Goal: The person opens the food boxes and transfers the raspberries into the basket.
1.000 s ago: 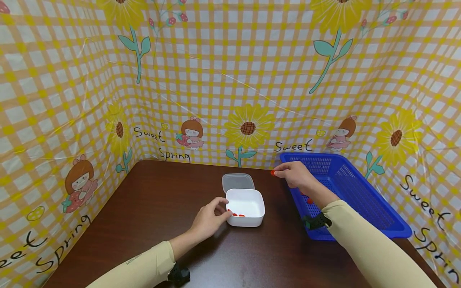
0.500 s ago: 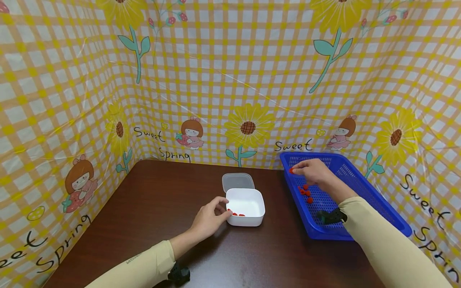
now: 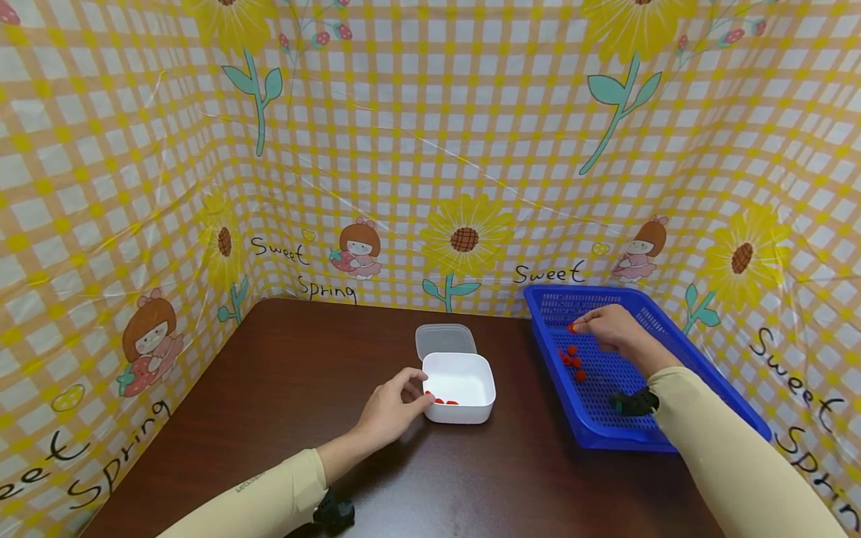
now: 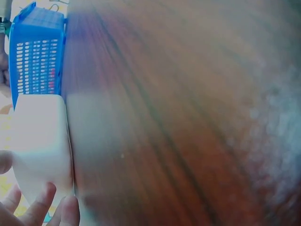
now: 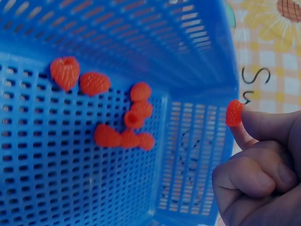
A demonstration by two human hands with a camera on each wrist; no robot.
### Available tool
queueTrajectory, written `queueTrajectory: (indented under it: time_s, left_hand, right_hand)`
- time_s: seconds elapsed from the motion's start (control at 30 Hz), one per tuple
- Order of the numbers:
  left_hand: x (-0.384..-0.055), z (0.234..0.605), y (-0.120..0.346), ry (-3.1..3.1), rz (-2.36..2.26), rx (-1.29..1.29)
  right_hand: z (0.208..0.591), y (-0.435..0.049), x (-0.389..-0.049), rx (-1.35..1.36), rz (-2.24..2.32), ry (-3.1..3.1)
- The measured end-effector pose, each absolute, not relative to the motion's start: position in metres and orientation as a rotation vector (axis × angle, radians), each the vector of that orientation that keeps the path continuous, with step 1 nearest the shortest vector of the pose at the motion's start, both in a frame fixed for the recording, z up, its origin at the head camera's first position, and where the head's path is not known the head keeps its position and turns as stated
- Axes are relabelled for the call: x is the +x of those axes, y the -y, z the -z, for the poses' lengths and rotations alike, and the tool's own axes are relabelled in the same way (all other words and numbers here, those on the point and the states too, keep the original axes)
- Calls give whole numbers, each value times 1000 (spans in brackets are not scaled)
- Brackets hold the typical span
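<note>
My right hand (image 3: 613, 329) pinches a red raspberry (image 5: 234, 113) between thumb and index finger, over the far left part of the blue basket (image 3: 716, 418); the other fingers are curled into the palm. Several more raspberries (image 5: 95, 84) lie on the basket floor. At the table's middle, my left hand (image 3: 392, 409) touches the near left side of a white box (image 3: 460, 415) with thumb and fingertips. The box has no lid on, and a few red raspberries (image 3: 451, 403) show inside, partly hidden by its front wall.
A translucent lid (image 3: 445, 340) lies directly behind the white box. The dark brown table (image 3: 323, 344) meets a hanging checked cloth (image 3: 403, 172) with sunflowers at the back and sides. The basket has raised, slotted walls.
My right hand has moved right, from beside the basket's left rim to over its inside, with the raspberry still pinched. The left hand and white box stay in place.
</note>
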State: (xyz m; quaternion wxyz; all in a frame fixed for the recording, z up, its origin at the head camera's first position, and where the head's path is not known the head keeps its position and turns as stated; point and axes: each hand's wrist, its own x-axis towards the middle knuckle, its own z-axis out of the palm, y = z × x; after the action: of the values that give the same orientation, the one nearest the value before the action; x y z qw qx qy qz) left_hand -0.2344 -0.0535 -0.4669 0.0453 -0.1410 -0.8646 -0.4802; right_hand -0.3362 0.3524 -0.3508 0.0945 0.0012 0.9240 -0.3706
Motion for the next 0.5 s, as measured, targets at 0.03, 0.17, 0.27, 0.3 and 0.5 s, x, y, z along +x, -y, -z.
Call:
queueTrajectory:
  time_s: [0.03, 0.17, 0.27, 0.3, 0.5]
  left_hand:
    - [-235, 467, 54, 2641, 1466, -429]
    - [-235, 467, 54, 2645, 1475, -428]
    - [-235, 467, 53, 2648, 1474, -430]
    - [-235, 467, 53, 2648, 1472, -430]
    - [-234, 467, 54, 2642, 1462, -436]
  right_hand:
    - [352, -355, -337, 9, 1085, -2746]
    - [357, -364, -341, 47, 1019, -2765]
    - [360, -370, -342, 69, 986, -2750]
    - [361, -371, -342, 78, 984, -2741]
    - [367, -380, -345, 123, 983, -2720]
